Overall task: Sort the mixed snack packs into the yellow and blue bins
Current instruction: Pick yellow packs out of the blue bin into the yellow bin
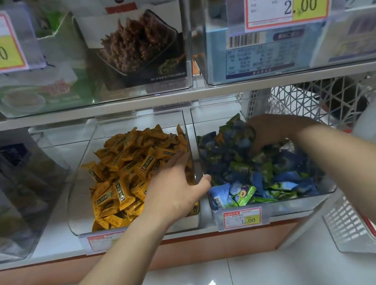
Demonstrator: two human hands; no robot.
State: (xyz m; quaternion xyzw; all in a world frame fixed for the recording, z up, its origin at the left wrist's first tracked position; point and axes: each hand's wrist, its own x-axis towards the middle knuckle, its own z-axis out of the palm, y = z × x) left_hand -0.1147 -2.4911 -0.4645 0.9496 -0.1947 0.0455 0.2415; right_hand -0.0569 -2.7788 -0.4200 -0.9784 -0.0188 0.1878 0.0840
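Observation:
Two clear bins stand side by side on the lower shelf. The left bin (80,207) holds a heap of yellow snack packs (126,166). The right bin (320,196) holds blue and green snack packs (280,176), with one yellow pack (219,138) lying among them near the back left. My left hand (177,187) rests over the right side of the yellow heap, fingers straight, thumb on the wall between the bins. My right hand (268,132) reaches into the back of the blue bin, fingers curled down into the packs; what they grip is hidden.
An upper shelf (179,97) carries clear bins with snack boxes and price tags. A white lattice basket (313,102) sits behind the blue bin. Another white basket with a red rim (355,230) stands at the right on the white tiled floor.

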